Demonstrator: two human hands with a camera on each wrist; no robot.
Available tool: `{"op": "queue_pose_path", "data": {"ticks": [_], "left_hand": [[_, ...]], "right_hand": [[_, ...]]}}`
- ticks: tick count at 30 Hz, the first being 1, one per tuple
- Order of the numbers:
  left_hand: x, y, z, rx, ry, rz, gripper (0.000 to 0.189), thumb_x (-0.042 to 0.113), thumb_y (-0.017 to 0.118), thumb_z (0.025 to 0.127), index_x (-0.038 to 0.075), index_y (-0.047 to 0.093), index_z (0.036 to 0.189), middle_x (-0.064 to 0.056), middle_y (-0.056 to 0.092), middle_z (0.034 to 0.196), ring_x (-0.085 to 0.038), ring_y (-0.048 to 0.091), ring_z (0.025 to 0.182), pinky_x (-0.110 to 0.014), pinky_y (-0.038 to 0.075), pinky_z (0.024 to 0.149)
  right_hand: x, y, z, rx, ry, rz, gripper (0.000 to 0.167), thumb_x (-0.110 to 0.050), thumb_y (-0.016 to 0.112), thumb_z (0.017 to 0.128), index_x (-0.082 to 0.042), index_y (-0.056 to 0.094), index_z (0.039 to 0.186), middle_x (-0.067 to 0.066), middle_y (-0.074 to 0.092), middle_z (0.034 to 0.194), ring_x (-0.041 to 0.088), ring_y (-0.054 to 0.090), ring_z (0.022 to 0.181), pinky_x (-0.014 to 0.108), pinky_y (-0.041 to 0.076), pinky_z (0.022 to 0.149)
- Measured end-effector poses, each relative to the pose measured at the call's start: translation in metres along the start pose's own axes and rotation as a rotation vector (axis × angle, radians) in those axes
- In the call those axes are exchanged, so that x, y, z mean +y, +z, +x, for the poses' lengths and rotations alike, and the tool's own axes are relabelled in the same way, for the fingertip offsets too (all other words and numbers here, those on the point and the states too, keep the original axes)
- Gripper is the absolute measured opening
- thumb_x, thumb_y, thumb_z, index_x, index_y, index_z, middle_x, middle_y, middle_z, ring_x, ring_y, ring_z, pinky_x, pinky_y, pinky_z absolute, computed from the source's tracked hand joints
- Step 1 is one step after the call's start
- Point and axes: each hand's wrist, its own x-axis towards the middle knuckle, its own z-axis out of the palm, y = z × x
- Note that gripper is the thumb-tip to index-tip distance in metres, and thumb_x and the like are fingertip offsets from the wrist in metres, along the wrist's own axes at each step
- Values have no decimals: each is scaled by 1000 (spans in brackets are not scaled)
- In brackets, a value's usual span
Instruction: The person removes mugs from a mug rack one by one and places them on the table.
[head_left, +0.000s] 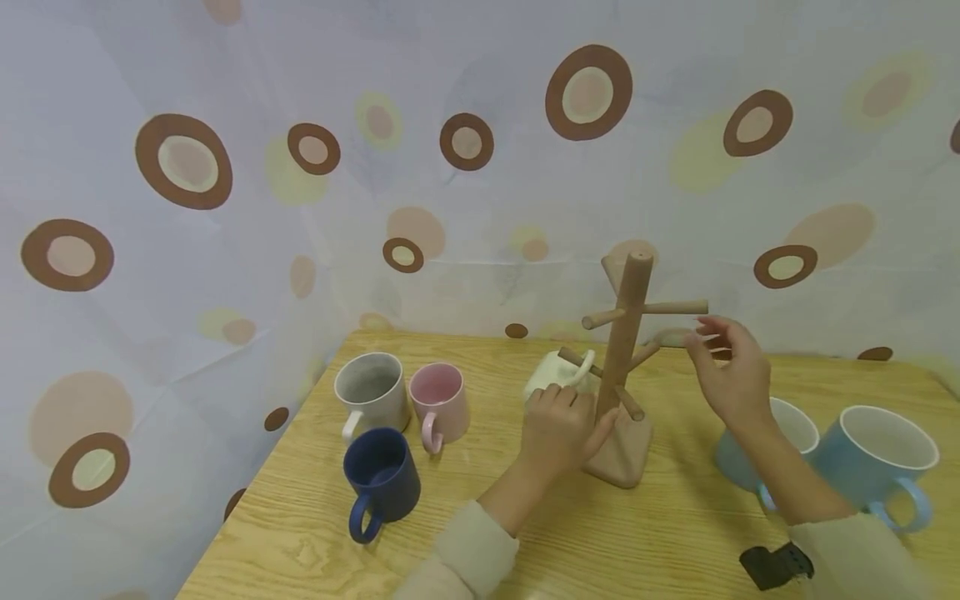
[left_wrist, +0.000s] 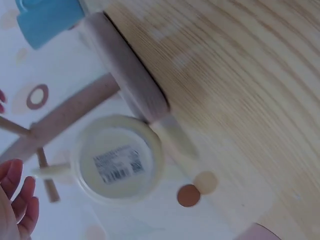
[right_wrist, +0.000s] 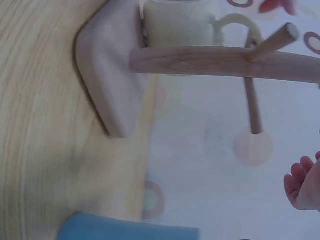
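Observation:
A wooden mug tree (head_left: 621,350) stands upright on its square base, its pegs at two levels. On a lower left peg hangs a cream mug (head_left: 543,372) by its handle; the left wrist view shows the labelled underside of the mug (left_wrist: 119,165). My left hand (head_left: 557,425) is in front of that mug, fingers loosely bent and thumb spread towards the post. Nothing lies within the fingers of the left hand (left_wrist: 17,205) in its wrist view. Beside the upper right peg I hold up my right hand (head_left: 733,371), its fingers relaxed around nothing.
Left on the wooden table (head_left: 300,533) stand a white mug (head_left: 372,392), a pink mug (head_left: 441,404) and a navy mug (head_left: 384,475). Two blue mugs, one partly behind my right arm, stand right: a smaller mug (head_left: 735,458) and a larger mug (head_left: 862,450). A black strap (head_left: 776,567) lies near the front.

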Motion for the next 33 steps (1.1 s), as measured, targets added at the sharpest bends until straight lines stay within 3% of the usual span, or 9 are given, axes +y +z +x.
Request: {"op": "queue_pose_path", "data": {"ticks": [1,5,8,12,14,17,20,26,33], "left_hand": [[-5,0,-2,-1,-22,-19,34,48,67,77,18,64,61,6,61,58,-9,56,53,-18,41,48],[-22,5,-9,-40,-142,-82,27,39,69,78,13,70,76,1,66,70,-12,59,62,-21,46,56],[-31,10,-14,-91,-255,-153,26,34,69,80,8,71,84,-3,67,77,-15,62,68,-23,49,59],[-41,17,-17,-246,-439,-284,31,32,65,84,3,69,94,-9,68,90,-21,65,80,-28,54,68],[-44,20,-18,-348,-563,-390,36,33,61,87,1,66,102,-12,67,101,-26,64,92,-33,54,77],[-47,22,-16,-458,-767,-579,45,36,56,90,-1,60,115,-18,62,114,-31,59,107,-42,51,88],[-50,24,-16,-499,-940,-732,52,38,53,90,-2,54,123,-20,57,123,-35,54,115,-46,47,93],[-53,30,-20,-551,-1081,-880,58,42,54,90,-3,50,127,-23,53,127,-38,52,117,-46,48,91],[-53,36,-19,-637,-1200,-941,63,48,51,90,-2,48,128,-22,54,123,-35,55,111,-44,50,88]], "right_hand": [[-2,-3,1,27,-48,9,31,-6,61,87,10,55,113,-20,50,95,-15,44,82,6,36,73],[-13,-14,3,85,-245,1,34,3,64,80,14,55,111,13,60,98,-10,43,93,7,33,82],[-19,-20,4,69,-337,-57,38,-4,66,82,12,54,114,29,57,107,10,49,100,14,33,89],[-24,-23,7,31,-419,-139,52,-34,60,89,11,53,116,30,54,112,41,45,106,43,36,92],[-25,-22,9,23,-468,-173,63,-45,52,90,12,53,116,31,53,111,46,43,106,54,34,87],[-26,-20,13,21,-552,-264,71,-52,41,92,14,52,114,34,51,107,48,43,100,55,34,86],[-26,-19,17,34,-635,-345,67,-47,39,95,16,52,112,34,51,102,49,44,93,56,36,83],[-28,-16,22,116,-723,-392,56,-40,40,96,13,56,105,31,54,96,47,48,83,59,39,73],[-29,-17,26,122,-781,-443,44,-28,41,97,13,57,98,31,55,92,46,49,81,56,41,73]]}}
